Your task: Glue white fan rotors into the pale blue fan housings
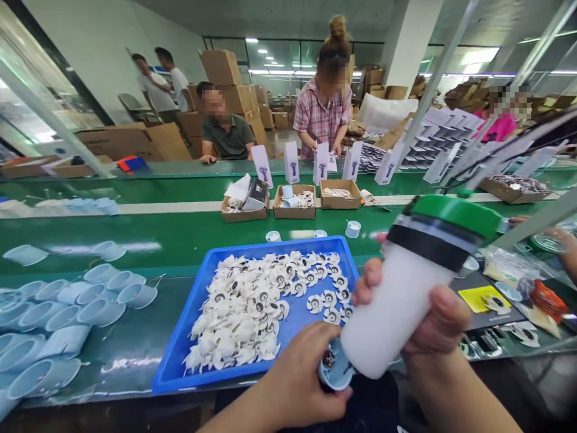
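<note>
My left hand (pixel 300 376) is closed round a light-blue cup-shaped housing (pixel 336 382) near the table's front edge. A small dark and reddish part, like a motor, shows inside its open mouth. My right hand (pixel 428 328) grips a white cylindrical bottle (pixel 390 310) with a black band and a green cap. The bottle is tilted, cap end up to the right, its lower end right by the housing's mouth; whether they touch I cannot tell. Behind my hands lies a blue tray (pixel 180 325) holding a heap of white fan blades (pixel 243 307), with several laid out singly at its right.
Many light-blue housings (pixel 101 307) lie at the left. Across the green conveyor belt (pixel 180 231) stand small cartons (pixel 294 210) of parts and upright white boxes (pixel 292 162). Co-workers (pixel 322 111) are on the far side. A yellow label (pixel 484 299) and loose parts lie at the right.
</note>
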`<state>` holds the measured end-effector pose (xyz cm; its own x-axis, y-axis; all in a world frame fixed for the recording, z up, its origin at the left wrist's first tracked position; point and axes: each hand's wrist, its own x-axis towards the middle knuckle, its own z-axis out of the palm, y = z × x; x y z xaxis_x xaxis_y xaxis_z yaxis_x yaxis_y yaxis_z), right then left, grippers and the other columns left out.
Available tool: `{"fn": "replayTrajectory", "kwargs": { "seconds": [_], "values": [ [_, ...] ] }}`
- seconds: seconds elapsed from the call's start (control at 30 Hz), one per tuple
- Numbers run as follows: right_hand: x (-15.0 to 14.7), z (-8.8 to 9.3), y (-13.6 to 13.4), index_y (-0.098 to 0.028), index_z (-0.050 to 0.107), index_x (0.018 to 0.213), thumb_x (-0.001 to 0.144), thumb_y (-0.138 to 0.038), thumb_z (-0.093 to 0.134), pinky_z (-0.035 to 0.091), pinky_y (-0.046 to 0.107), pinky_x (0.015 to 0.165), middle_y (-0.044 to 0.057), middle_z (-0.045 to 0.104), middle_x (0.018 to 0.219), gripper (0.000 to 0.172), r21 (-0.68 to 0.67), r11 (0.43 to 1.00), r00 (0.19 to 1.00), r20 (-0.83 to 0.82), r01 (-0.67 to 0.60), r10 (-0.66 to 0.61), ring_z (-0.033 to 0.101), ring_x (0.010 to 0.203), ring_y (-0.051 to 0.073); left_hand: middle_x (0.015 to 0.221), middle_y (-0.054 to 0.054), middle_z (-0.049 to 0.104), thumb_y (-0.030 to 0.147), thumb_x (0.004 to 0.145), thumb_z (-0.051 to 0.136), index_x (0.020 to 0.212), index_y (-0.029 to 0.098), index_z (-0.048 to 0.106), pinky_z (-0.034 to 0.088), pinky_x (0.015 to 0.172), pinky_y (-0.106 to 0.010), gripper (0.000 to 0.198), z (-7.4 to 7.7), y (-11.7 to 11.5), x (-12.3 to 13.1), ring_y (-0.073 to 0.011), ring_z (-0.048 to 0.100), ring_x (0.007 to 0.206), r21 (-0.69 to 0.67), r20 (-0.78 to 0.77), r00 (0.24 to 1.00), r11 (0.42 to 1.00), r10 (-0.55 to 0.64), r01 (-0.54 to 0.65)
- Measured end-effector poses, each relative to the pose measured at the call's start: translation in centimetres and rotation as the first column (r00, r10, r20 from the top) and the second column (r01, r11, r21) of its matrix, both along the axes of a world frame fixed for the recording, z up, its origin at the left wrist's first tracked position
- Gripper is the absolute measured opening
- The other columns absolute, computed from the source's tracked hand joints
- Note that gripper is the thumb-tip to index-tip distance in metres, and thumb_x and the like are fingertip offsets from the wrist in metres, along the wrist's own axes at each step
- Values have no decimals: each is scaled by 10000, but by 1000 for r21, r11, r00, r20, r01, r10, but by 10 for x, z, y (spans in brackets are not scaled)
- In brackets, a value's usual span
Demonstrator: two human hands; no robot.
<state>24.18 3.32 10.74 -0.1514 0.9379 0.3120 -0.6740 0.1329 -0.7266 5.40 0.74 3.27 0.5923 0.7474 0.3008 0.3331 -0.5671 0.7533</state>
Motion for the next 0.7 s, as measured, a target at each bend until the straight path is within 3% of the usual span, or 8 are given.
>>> {"fn": "replayTrajectory", "kwargs": {
  "seconds": [0.13,0.47,0.7],
  "values": [
    [-10,-6,2,-200,661,977,721,-610,755,504,297,618,62,604,865,493,56,995,995,54,-85,82,571,735,191,1045,-83,685,442,613,852,1058,204,602,512,824,-385,563,2,-1,10,-275,646,924,-48,51,998,998,-24,27],
    [2,-13,-13,-210,665,1019,790,-494,709,506,303,671,52,593,913,368,78,990,988,108,-117,108,573,791,185,827,-34,642,222,554,800,847,176,599,460,681,-304,358,3,-13,21,-197,594,733,-111,50,999,994,-16,22],
    [0,-16,-9,-236,648,1019,769,-525,733,535,301,649,38,586,927,392,1,995,993,56,-100,100,592,766,181,867,-14,647,327,548,858,940,199,629,473,649,-269,471,13,-11,18,-180,586,716,-311,-24,998,949,-58,48]
  ]
}}
